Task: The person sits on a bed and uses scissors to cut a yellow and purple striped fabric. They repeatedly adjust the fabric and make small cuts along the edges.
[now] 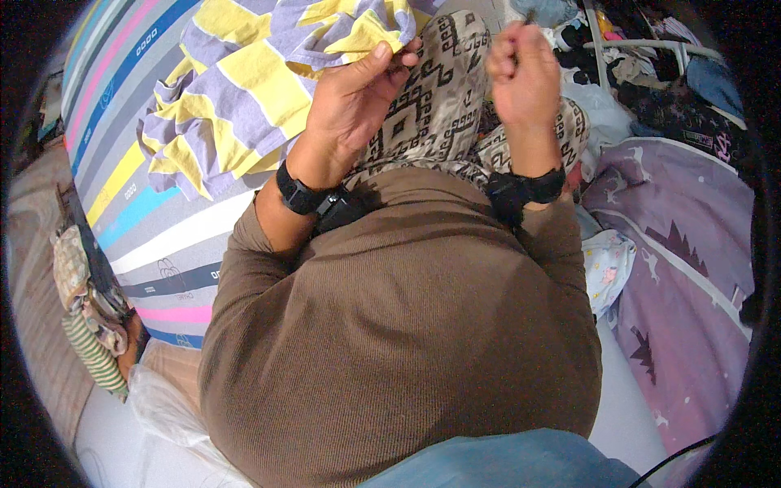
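Note:
A crumpled cotton cloth (262,85) with yellow and purple checks lies over the striped fabric at the upper left. At its right edge my left hand (360,97) pinches a fold between thumb and fingers. My right hand (528,79) is raised apart from the cloth, over my right leg, with its fingers curled together. A small dark blur shows at those fingertips; whether they hold something thin is too blurred to tell. Below both hands are my patterned trousers (399,122).
Striped fabric (165,244) spreads along my left side. A purple printed fabric (677,244) lies to the right, near a clear plastic bag (601,113). A white metal frame (640,44) stands among piled clothes at the upper right. Folded fabrics (91,335) sit at the far left.

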A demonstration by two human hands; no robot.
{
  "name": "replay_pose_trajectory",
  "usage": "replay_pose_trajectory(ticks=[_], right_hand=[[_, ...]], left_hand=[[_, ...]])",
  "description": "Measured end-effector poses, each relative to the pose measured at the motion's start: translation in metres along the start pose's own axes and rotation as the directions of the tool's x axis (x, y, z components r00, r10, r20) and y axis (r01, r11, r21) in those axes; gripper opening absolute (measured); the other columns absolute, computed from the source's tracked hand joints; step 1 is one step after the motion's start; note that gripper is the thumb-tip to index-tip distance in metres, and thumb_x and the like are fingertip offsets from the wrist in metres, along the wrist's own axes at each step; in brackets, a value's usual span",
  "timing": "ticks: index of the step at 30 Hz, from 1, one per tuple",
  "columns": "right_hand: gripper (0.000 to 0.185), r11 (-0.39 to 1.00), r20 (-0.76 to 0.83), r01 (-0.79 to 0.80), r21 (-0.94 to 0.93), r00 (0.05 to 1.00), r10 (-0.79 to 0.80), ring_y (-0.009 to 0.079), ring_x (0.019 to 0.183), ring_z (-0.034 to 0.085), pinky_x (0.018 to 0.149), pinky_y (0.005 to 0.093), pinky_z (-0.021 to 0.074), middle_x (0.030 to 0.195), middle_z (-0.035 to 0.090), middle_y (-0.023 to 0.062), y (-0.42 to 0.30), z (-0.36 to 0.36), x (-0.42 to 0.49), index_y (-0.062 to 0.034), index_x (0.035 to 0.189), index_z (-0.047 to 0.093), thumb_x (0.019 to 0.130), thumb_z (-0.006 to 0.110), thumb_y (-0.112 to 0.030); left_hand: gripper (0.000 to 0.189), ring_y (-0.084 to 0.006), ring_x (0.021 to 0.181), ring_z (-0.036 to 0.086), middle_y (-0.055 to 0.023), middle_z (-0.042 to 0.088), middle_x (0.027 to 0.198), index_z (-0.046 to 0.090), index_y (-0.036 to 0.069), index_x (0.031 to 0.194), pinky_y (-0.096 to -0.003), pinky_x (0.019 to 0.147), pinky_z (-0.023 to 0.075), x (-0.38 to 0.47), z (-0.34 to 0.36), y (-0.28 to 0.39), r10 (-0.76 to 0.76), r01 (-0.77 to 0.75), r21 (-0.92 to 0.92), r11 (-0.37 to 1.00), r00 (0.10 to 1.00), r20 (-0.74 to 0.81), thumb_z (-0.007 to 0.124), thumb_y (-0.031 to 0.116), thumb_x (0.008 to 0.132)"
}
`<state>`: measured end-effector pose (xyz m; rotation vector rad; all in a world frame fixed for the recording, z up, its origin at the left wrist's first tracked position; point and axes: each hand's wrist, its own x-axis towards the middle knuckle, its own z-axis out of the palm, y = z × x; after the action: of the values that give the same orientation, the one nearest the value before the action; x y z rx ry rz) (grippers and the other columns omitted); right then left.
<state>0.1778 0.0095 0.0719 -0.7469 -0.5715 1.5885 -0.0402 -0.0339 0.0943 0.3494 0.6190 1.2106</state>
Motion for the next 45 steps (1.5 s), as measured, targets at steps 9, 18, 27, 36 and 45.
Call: replay_pose_trajectory(ticks=[9,18,27,36,45], right_hand=[[0.044,0.902,-0.153,-0.409,-0.141,0.909,0.388,0.0050,0.048,0.032,0.041,0.0186,0.0268,0.069,0.044,-0.0020,-0.005,-0.072,0.010,-0.0015,0.115,0.055,0.099,0.043,-0.041],[0.042,0.971,0.104,-0.195,-0.139,0.972,0.210,0.0062,0.054,0.039,0.049,0.0204,0.0316,0.077,0.050,0.0022,-0.008,-0.040,-0.006,-0.0072,0.138,0.040,0.099,0.048,-0.020],[0.064,0.900,0.067,-0.186,-0.395,0.971,0.230,0.0072,0.053,0.039,0.050,0.0204,0.0328,0.089,0.060,0.0121,-0.004,-0.086,0.003,-0.0147,0.149,0.018,0.094,0.049,-0.008],[0.055,-0.220,-0.202,-0.192,-0.956,0.979,0.025,0.0370,0.112,0.056,0.090,0.0441,0.0463,0.120,0.058,0.0215,0.012,-0.172,0.027,-0.0199,0.138,0.044,0.086,0.060,-0.022],[0.038,-0.286,-0.103,-0.145,-0.947,0.982,-0.158,0.0358,0.094,0.063,0.081,0.0434,0.0493,0.101,0.066,0.0175,0.005,-0.161,0.024,-0.0240,0.125,0.057,0.087,0.057,-0.022]], left_hand=[[0.031,-0.0218,0.094,0.060,-0.0149,0.064,0.109,0.058,-0.002,0.113,-0.0340,0.089,0.0443,-0.002,-0.005,0.001,-0.036,0.035,0.024,0.999,0.999,0.023,0.061,0.015,0.088],[0.031,-0.0255,0.099,0.060,-0.0156,0.065,0.106,0.059,-0.006,0.109,-0.0359,0.089,0.0446,-0.012,-0.026,0.007,-0.083,0.094,0.123,0.988,0.992,-0.094,0.055,0.013,0.084],[0.034,-0.0284,0.101,0.057,-0.0174,0.063,0.108,0.058,-0.007,0.109,-0.0368,0.089,0.0436,-0.014,-0.036,0.008,-0.064,0.074,0.115,0.991,0.994,-0.090,0.057,0.013,0.082],[0.032,-0.0283,0.099,0.062,-0.0142,0.064,0.107,0.057,-0.006,0.111,-0.0365,0.083,0.0481,-0.020,-0.041,0.011,-0.047,0.068,0.149,0.987,0.989,-0.139,0.054,0.008,0.081],[0.036,-0.0269,0.097,0.062,-0.0136,0.064,0.106,0.055,-0.005,0.114,-0.0362,0.081,0.0488,-0.020,-0.043,0.013,-0.057,0.090,0.207,0.974,0.985,-0.163,0.055,0.008,0.081]])
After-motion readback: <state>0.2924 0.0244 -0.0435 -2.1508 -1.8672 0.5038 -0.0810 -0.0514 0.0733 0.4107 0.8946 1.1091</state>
